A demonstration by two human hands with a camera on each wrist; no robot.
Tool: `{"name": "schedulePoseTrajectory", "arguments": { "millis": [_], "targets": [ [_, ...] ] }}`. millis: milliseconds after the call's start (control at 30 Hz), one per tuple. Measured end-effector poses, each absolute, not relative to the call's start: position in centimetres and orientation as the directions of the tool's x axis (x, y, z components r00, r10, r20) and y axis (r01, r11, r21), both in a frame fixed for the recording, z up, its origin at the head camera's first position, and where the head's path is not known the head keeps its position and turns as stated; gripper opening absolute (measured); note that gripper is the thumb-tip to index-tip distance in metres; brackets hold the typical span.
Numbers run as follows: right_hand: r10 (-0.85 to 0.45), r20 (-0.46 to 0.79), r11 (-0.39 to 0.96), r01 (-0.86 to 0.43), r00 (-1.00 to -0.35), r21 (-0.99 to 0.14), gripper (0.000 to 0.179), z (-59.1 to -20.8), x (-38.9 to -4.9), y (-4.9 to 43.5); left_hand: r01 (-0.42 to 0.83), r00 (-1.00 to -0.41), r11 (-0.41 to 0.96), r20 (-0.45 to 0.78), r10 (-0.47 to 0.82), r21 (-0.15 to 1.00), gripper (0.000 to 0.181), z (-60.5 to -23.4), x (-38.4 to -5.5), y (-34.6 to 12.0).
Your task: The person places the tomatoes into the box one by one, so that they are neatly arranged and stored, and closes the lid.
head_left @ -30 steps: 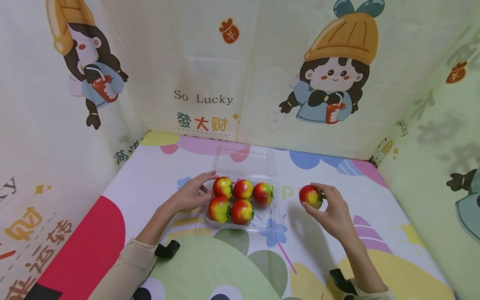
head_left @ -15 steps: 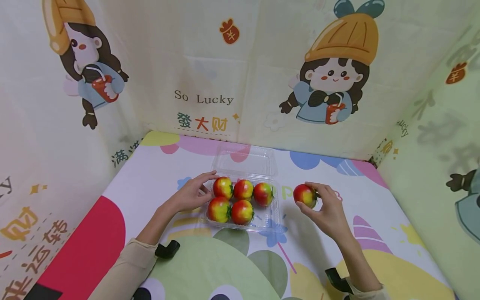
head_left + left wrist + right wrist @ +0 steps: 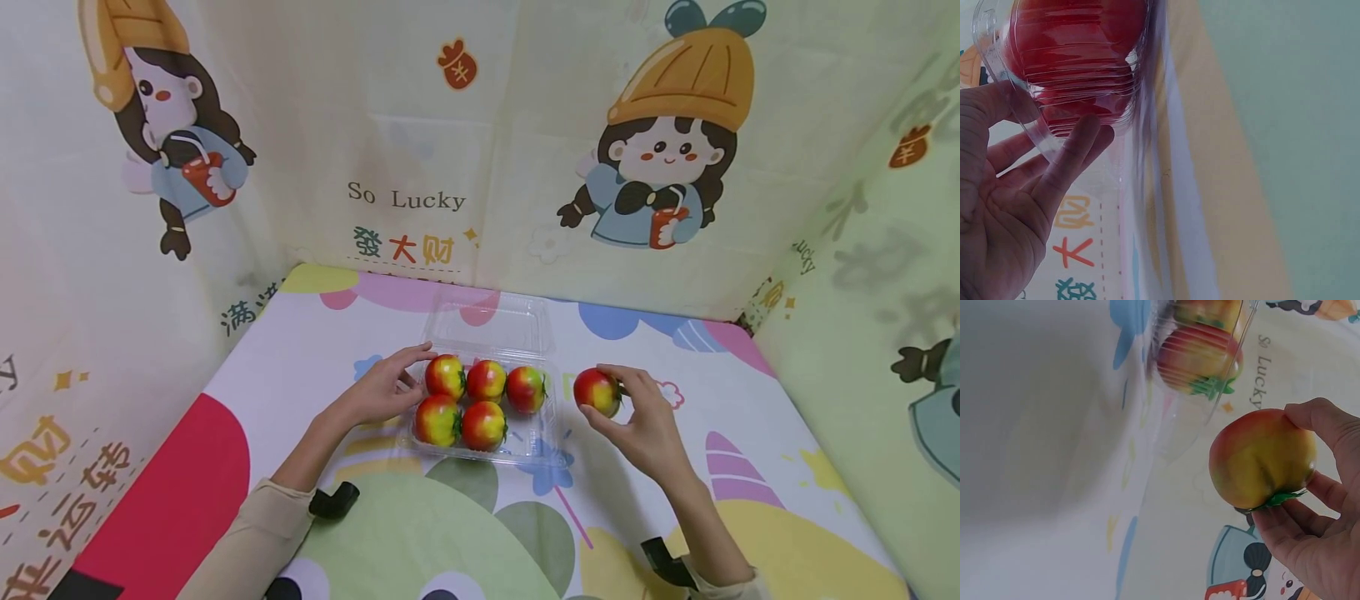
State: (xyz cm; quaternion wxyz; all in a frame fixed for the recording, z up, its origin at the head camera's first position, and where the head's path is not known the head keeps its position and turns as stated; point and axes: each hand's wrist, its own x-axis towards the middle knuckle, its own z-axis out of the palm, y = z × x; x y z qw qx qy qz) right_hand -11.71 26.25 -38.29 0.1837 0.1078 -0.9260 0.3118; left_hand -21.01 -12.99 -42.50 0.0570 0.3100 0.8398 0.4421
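Note:
My right hand [image 3: 647, 421] holds a shiny red-and-yellow fruit with green leaves [image 3: 597, 392] between thumb and fingers, just right of a clear plastic box [image 3: 534, 442]. In the right wrist view the fruit [image 3: 1263, 459] hangs clear of the table, its green leaves toward the fingers. Several similar fruits sit in the box in two rows; the front right spot is bare. At the box's left side my left hand [image 3: 381, 389] grips the edge; in the left wrist view the fingers and thumb [image 3: 1075, 150] meet the ribbed wall and rim.
The box's transparent lid [image 3: 491, 323] lies folded back behind it. A colourful printed cloth [image 3: 315, 325] covers the table, and patterned curtains [image 3: 517, 167] enclose the back and sides. Black wrist mounts [image 3: 335, 500] sit at both sleeves.
My right hand has moved left with the fruit, closer to the box. The left hand keeps its place at the box's edge, and the fruits in the box have not moved.

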Motion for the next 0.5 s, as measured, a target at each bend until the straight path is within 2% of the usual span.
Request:
{"name": "schedulePoseTrajectory", "arguments": {
  "millis": [500],
  "targets": [
    [-0.134,0.439,0.74,-0.384,-0.889,-0.552,0.063,-38.2,-11.4,24.5,0.453,-0.812,0.434,0.159,0.562,0.778,0.057,-42.6,-21.0,-12.9]
  ]
}}
